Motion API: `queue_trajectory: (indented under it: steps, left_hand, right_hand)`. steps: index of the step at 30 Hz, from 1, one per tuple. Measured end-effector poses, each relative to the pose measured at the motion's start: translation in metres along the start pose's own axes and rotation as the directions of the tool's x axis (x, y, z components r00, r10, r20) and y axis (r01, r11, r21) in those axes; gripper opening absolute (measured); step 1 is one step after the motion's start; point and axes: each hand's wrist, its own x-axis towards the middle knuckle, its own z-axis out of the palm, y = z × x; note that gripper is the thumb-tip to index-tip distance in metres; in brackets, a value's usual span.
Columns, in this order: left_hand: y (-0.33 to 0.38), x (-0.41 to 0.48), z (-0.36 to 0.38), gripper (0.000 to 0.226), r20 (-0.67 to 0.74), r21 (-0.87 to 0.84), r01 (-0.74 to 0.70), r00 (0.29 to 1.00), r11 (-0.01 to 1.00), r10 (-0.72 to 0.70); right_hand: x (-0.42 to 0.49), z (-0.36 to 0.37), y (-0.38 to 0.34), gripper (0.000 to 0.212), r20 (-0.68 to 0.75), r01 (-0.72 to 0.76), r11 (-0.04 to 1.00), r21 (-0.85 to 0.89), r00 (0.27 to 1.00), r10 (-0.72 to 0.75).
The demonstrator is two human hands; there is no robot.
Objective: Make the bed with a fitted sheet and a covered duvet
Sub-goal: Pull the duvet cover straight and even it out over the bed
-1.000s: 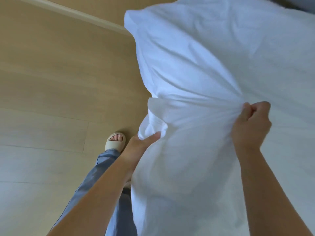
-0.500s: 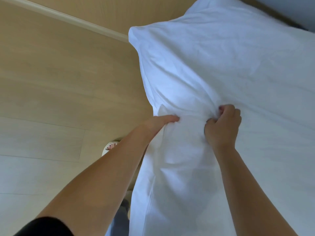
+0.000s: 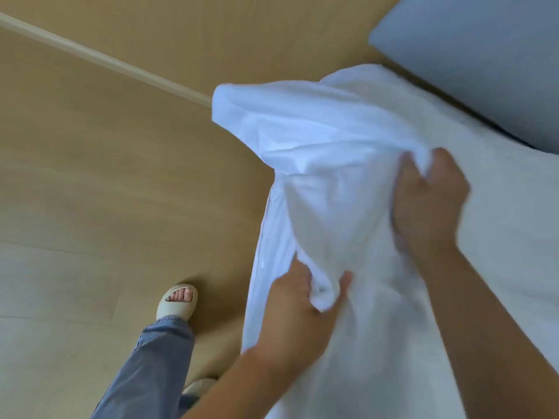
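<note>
Both hands have shifted since half a second ago: the left hand [image 3: 302, 303] has dropped nearer and lower along the left edge, the right hand [image 3: 429, 207] has moved farther up, and the white cloth [image 3: 317, 140] between them has gone from lying smooth to bunched and lifted. A grey panel [image 3: 484, 71] has also come into view at the far right.

Left hand: thumb and fingers closed round a wad of cloth at the near left edge, apparently to anchor the hem. Right hand: fingers curled into a fold at the far end of the gathered part, apparently to raise it and draw out slack. The free corner of the cloth stands up at the far left, over the wooden floor [image 3: 106, 192], clear of the bed.

Whether the cloth is the fitted sheet or the duvet cover cannot be told. It lies along the left edge of the bed surface [image 3: 511, 255], which runs near to far on the right.

A sandalled foot [image 3: 178, 300] stands on the floor just left of the bed, placing the person beside the edge being worked. Judged stage: one corner is being fitted; the task is unfinished.
</note>
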Motion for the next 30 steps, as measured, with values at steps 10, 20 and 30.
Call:
queue_trajectory:
  steps: [10,20,30]
  left_hand:
    - [-0.076,0.126,-0.016,0.02,-0.178,0.044,0.217,0.962,0.975,-0.206]
    - [-0.088,0.18,-0.007,0.04,0.247,-0.376,0.484,0.874,0.79,-0.418]
    - [-0.075,0.212,0.004,0.03,-0.31,0.086,0.204,0.936,0.975,-0.168]
  right_hand:
    - [0.021,0.124,-0.001,0.024,0.247,-0.044,0.97,-0.24,0.963,0.105]
    - [0.028,0.148,0.024,0.042,0.365,-0.018,0.995,-0.101,0.93,0.054]
    - [0.072,0.128,0.045,0.03,0.158,0.027,0.992,-0.126,0.987,-0.007]
